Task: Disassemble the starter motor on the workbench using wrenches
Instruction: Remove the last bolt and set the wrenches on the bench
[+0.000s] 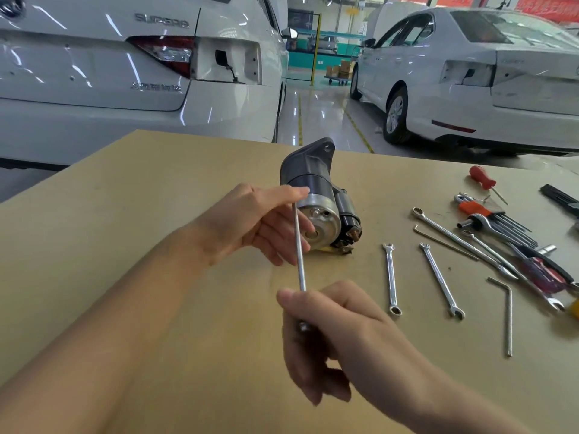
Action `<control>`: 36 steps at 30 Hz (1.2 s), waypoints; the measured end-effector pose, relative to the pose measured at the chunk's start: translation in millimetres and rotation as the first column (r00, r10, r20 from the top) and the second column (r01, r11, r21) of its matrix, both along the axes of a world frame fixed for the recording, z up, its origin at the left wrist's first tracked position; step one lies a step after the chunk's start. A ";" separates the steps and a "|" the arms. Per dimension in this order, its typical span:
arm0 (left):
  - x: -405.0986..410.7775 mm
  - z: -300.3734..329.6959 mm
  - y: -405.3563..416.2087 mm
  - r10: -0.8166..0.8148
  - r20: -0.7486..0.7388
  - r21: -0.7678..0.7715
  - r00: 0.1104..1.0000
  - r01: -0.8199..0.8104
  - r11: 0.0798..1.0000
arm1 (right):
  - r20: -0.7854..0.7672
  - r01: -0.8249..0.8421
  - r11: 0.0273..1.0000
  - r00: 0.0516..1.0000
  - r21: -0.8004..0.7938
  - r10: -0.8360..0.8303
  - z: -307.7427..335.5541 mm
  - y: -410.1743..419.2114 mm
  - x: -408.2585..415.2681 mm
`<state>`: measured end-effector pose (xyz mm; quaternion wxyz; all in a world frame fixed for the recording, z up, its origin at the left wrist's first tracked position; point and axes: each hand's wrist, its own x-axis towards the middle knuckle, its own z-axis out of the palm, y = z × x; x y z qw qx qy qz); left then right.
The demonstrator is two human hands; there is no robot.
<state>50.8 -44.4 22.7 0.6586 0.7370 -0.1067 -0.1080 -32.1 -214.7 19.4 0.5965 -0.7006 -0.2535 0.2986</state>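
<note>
Between both hands — long bolt

Matt tan board workbench, smooth with a few faint scuffs. Starter motor: dull grey cast nose, satin black body, brushed silver end cap. Long bolt bright plated steel. Combination wrenches polished chrome, pretty shiny. Screwdriver handle glossy red plastic.

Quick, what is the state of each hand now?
Left hand: closed on the upper end of the long bolt.
Right hand: closed on its lower end.
</note>
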 end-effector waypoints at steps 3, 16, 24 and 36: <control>-1.2 4.9 14.3 -0.270 -0.013 -0.012 0.963 0.270 0.963 | 0.141 0.068 0.991 0.989 -0.112 -0.052 -6.9 -2.3 4.3; 22.9 -13.5 71.3 0.516 0.060 0.313 0.854 -0.507 0.803 | 0.265 0.069 0.984 0.964 -0.163 -0.024 -22.8 -2.8 16.3; 25.4 -28.3 57.3 0.515 0.263 0.566 0.816 -0.563 0.603 | 0.324 0.108 0.978 0.945 -0.176 -0.046 -25.4 -3.9 19.3; 26.4 -33.8 57.3 0.495 0.284 0.645 0.821 -0.545 0.535 | 0.685 0.652 0.701 0.653 -0.290 -0.323 -13.4 -67.4 78.3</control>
